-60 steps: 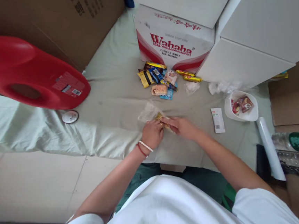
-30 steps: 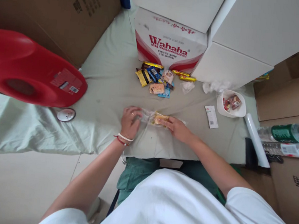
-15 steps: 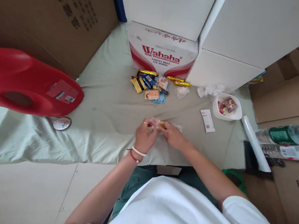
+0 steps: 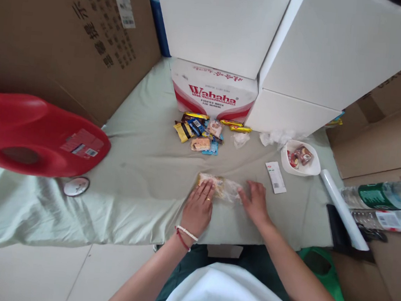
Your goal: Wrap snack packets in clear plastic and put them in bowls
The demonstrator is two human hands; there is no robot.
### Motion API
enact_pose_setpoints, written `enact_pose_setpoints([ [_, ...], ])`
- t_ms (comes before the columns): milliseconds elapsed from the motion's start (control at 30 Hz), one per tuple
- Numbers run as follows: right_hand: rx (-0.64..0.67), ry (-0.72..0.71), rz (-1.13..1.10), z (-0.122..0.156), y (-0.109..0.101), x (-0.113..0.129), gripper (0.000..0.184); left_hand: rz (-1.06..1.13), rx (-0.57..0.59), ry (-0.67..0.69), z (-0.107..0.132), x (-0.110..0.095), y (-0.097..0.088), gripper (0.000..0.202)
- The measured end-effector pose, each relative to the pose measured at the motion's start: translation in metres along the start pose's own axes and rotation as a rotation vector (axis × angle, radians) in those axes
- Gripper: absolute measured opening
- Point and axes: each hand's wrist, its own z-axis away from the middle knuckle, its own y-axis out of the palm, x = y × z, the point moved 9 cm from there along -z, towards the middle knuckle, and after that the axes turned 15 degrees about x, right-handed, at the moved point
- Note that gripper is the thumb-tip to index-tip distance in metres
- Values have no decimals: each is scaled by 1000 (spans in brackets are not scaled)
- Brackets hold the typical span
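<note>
A clear plastic bag [image 4: 230,190] lies on the cloth in front of me, with a pale yellow snack [image 4: 203,176] in its left part. My left hand [image 4: 198,211] rests flat over the snack, fingers stretched out. At the bag's right end is my right hand [image 4: 256,203], open, its thumb at or on the loose plastic. Beyond them is a pile of wrapped snacks, with a yellow packet [image 4: 184,131], a blue packet [image 4: 197,127] and an orange-pink packet [image 4: 201,144]. A white sachet [image 4: 275,177] lies right of my right hand.
A white bowl [image 4: 316,166] with a few packets stands at the right, near a white roll [image 4: 344,210] and plastic bottles [image 4: 375,195]. A Wahaha carton [image 4: 214,93] stands behind the snacks. A red jug [image 4: 56,152] and a round lid [image 4: 76,186] are at the left.
Both hands were together, pinching the bagged snack. Now the bag is laid out on the cloth; the left hand has flattened over it and the right has moved away to the right and opened.
</note>
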Motion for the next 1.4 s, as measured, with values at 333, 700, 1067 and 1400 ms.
enact_pose_setpoints([
  [333,306,12,-286,-44,23,60,18,-65,85,-49,1,0,2,59],
  [700,484,-162,345,-65,93,169,27,-2,-100,-70,50,19,-28,43],
  [1067,354,-210,308,-36,68,153,28,127,-263,-132,105,78,-34,15],
  [1400,-295,428,-26,-65,-248,-133,42,-2,-299,-176,92,72,-32,19],
])
